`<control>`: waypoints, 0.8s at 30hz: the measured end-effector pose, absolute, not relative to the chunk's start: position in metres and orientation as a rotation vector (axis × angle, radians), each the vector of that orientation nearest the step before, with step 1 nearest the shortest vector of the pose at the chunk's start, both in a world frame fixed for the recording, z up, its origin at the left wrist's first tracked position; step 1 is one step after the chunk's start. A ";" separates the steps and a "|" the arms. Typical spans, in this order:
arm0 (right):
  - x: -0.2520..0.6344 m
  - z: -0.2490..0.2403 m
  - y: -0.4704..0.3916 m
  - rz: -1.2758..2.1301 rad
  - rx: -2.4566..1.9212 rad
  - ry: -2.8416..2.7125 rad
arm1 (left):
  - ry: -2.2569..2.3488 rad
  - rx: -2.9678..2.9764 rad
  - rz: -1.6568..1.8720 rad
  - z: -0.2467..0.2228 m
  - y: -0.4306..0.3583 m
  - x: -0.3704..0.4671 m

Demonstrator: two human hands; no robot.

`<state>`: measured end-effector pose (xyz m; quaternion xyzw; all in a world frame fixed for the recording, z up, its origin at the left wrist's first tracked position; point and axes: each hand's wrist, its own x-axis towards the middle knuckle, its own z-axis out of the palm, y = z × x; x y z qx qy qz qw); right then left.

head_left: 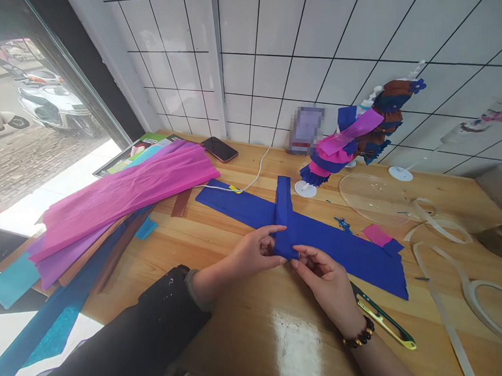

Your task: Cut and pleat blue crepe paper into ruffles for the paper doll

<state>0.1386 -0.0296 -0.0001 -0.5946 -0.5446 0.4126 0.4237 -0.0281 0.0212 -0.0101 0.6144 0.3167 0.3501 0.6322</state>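
Through the head view I had both bare hands working near the middle of the wooden surface (231, 347). Between them lay the narrow blue crepe-paper strip (283, 213), placed crosswise over the wide blue strip (337, 240), its near end reaching past that strip's lower edge. The left hand (259, 250) held the narrow strip's left edge, index finger above and thumb at the bottom corner; I couldn't tell how tightly. The right hand (328, 279) pinched the lower right corner between thumb and fingers, a beaded bracelet (359, 333) round its wrist. Just beside that wrist lay the green-and-yellow utility knife (383, 317), flat and slanted.

On my left I saw the heap of crepe paper — pink sheet (134, 197) on top, purple, brown and blue beneath. A dark smartphone (220, 150) lay beyond it, near the tiled wall (274, 35). A white cable (259, 170) crossed the wide strip's left end. To the right were a pink scrap (376, 235), a clear plastic disc (373, 199) and loops of white tape (444, 304).
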 end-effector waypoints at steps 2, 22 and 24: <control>0.138 0.000 -0.030 1.014 -1.500 -1.393 | 0.777 1.466 0.799 -0.009 0.020 -0.028; 0.145 -0.003 -0.027 0.684 -1.466 -1.695 | 0.906 1.620 0.808 -0.005 0.022 -0.031; 0.146 -0.004 -0.027 0.677 -1.445 -1.697 | 0.947 1.651 0.828 -0.005 0.021 -0.030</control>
